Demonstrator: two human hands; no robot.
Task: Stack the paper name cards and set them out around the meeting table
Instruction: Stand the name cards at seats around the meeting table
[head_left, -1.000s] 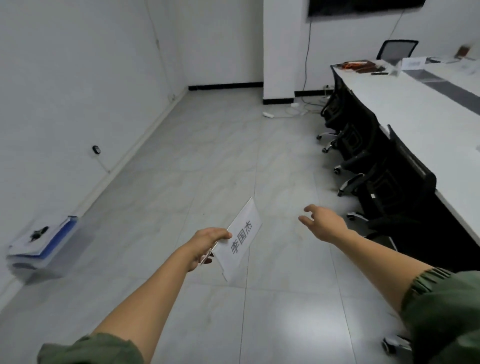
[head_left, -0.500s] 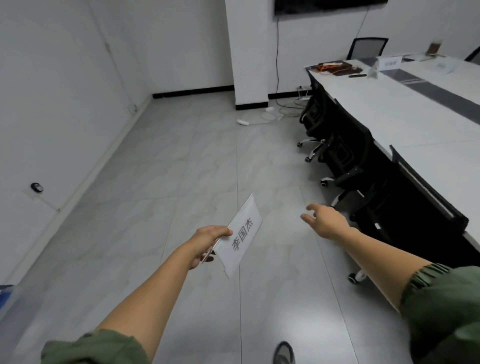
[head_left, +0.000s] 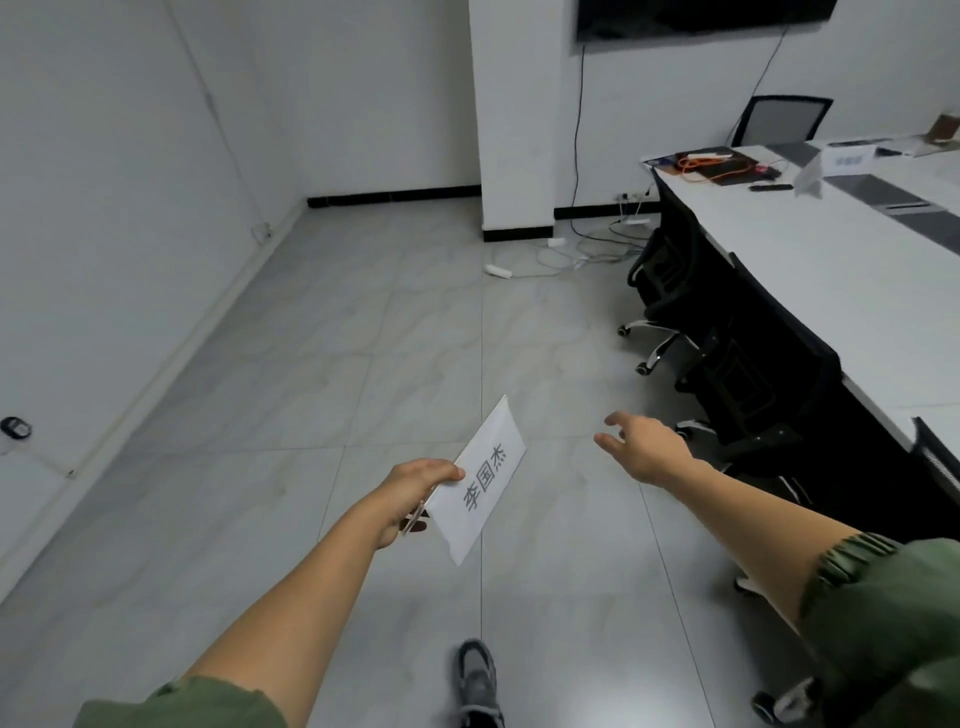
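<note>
My left hand (head_left: 410, 493) pinches a white name card (head_left: 480, 486) by its near edge, thumb on top. The paper hides the fingers underneath, and I cannot tell whether this is one card or several pressed together. The card tilts up and away over the grey tiled floor (head_left: 311, 364), with three printed characters facing me.

My right hand (head_left: 644, 449) is out in front to the right, fingers loosely spread, holding nothing. Just right of it a row of black chairs (head_left: 727, 364) stands tucked against the white meeting table (head_left: 831, 291), whose right side is cut off by the frame. Near the table's far end stands a small card (head_left: 847, 158), too blurred to read, with an orange cable (head_left: 711, 163) to its left. On the far wall a dark screen (head_left: 696, 15) is cut off at the top. My grey shoe (head_left: 475, 680) shows at the bottom edge.
</note>
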